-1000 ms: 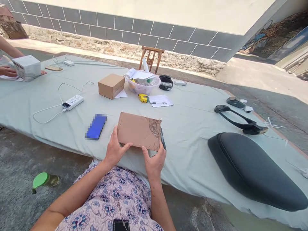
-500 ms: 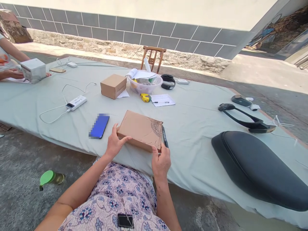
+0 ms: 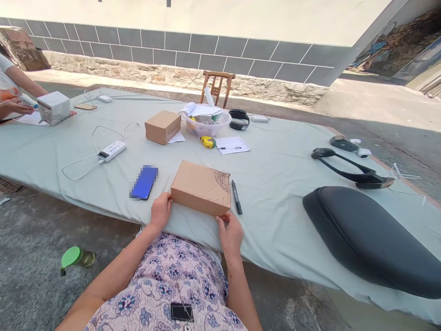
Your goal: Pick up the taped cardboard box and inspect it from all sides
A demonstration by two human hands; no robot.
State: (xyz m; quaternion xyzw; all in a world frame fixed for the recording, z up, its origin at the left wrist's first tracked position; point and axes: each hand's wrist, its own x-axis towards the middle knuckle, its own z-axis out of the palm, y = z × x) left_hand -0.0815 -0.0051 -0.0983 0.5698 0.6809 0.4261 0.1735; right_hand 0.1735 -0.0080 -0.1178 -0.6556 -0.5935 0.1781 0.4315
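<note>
A brown cardboard box [image 3: 200, 186] with black scribbled curves on its top right corner lies in front of me on the cloth-covered table [image 3: 275, 184]. My left hand [image 3: 161, 211] is closed at the box's near left corner. At the near right corner is my right hand [image 3: 230, 232], its fingers bent against the lower edge. Just right of the box lies a black marker [image 3: 237, 197]. A phone with a blue screen [image 3: 144, 182] rests to the left of the box.
Farther back are a smaller box [image 3: 162, 127], a basin [image 3: 206, 124], a yellow tape measure [image 3: 208, 142] and paper [image 3: 232, 145]. A black seat [image 3: 372, 239] lies right. A power bank [image 3: 112, 151] sits left; a person's hand [image 3: 19, 108] is far left.
Both my hands have slid from the box's sides and top edge down to its near lower corners. The marker beside the box now shows in full.
</note>
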